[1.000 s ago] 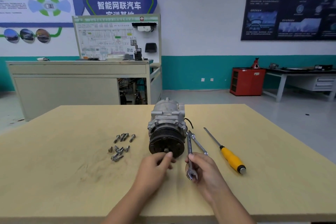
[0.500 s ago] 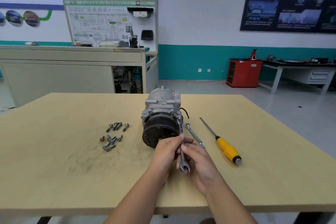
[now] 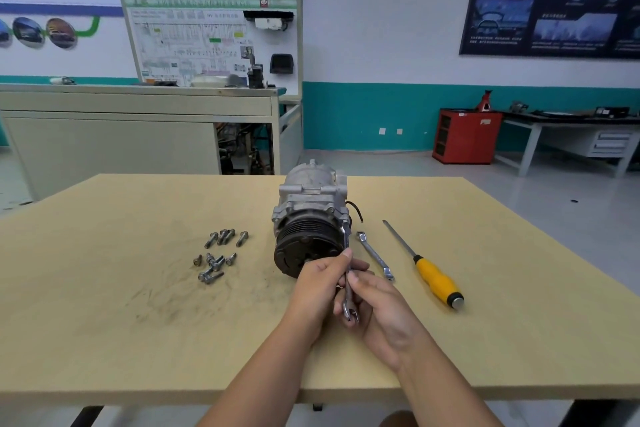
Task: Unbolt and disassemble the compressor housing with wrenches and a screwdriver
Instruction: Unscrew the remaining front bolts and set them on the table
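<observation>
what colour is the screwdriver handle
Yellow, with a black collar and a silver end cap on the screwdriver handle; the head view shows it.

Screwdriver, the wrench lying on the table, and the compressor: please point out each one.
screwdriver (image 3: 437, 280), head view, on the yellow handle.
wrench lying on the table (image 3: 375, 255), head view, on the middle of its shaft.
compressor (image 3: 304, 204), head view, on the grey metal housing.

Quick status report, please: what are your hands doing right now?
Both hands, left and right, grip one wrench. Compressor on table, untouched. Second wrench, screwdriver lie aside.
</observation>
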